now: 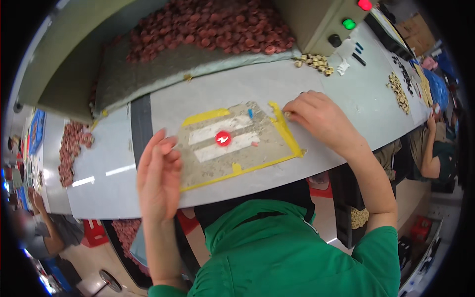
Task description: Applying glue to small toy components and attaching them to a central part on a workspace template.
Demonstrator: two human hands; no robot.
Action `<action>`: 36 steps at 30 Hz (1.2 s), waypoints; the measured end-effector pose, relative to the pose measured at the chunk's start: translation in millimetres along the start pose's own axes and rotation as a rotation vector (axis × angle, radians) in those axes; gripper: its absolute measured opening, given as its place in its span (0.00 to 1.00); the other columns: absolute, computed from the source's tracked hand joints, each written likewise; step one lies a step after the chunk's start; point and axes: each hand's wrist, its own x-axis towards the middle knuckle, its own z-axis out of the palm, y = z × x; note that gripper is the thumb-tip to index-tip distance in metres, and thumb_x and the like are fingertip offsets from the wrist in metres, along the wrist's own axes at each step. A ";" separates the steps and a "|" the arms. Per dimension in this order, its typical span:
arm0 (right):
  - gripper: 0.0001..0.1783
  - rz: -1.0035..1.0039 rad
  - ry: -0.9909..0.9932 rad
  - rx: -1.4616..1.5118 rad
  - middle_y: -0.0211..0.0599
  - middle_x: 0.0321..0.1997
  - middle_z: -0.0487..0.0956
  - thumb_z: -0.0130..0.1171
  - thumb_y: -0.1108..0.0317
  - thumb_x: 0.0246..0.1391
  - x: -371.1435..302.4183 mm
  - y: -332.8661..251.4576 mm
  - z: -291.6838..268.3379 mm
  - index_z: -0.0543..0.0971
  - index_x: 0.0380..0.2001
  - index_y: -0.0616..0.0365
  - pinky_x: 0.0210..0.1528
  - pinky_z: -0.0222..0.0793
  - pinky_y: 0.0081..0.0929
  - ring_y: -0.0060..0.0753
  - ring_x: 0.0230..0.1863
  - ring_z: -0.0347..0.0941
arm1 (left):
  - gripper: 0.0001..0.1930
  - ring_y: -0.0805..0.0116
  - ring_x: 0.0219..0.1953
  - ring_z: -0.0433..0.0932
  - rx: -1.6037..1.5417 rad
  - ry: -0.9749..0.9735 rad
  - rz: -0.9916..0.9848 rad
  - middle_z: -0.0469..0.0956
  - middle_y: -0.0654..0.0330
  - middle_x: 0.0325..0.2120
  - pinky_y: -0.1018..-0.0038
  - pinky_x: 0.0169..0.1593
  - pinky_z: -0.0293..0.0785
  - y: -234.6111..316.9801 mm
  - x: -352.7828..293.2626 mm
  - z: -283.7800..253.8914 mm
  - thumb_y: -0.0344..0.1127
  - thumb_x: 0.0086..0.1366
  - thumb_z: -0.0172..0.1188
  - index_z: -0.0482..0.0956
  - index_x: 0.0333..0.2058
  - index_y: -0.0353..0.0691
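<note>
A round red cap-like piece [222, 138] with a white mark or glare lies on a grey pad [213, 171] edged with yellow tape. Beside the pad's left edge my left hand [157, 178] is raised, its fingers loosely bent and apart, holding nothing that I can see. My right hand [316, 118] is past the pad's upper right corner, with thumb and fingertips pinched on a small pale piece [288, 114]. What kind of piece it is, I cannot make out.
Under the machine's arch, a heap of dark red round caps [213, 27] rests on a grey mat. Beige pieces [316, 63] lie by the machine's right post, with green and red buttons [349, 24] above. More reddish caps [71, 148] are at left. Other people sit on both sides.
</note>
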 end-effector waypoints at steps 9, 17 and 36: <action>0.09 0.009 0.003 0.374 0.37 0.32 0.73 0.60 0.70 0.48 51.4 -72.1 12.1 0.74 0.33 0.57 0.41 0.68 0.34 0.41 0.38 0.70 | 0.15 0.75 0.44 0.72 -0.150 -0.025 -0.008 0.72 0.63 0.43 0.77 0.50 0.67 -36.8 -9.8 14.9 0.30 0.68 0.50 0.68 0.53 0.38; 0.11 -0.137 -0.058 0.280 0.33 0.31 0.74 0.64 0.73 0.41 76.3 -77.9 45.4 0.77 0.32 0.57 0.39 0.69 0.32 0.39 0.37 0.71 | 0.14 0.75 0.43 0.71 -0.207 -0.057 0.017 0.71 0.64 0.41 0.76 0.49 0.67 -39.0 -7.6 8.6 0.31 0.69 0.48 0.67 0.52 0.37; 0.08 0.273 0.094 1.118 0.32 0.38 0.75 0.56 0.74 0.55 56.4 -111.7 44.0 0.75 0.39 0.60 0.40 0.67 0.18 0.20 0.34 0.70 | 0.15 0.77 0.43 0.71 -0.203 -0.090 -0.056 0.74 0.64 0.42 0.78 0.48 0.66 -36.9 -9.0 9.1 0.34 0.70 0.48 0.68 0.52 0.36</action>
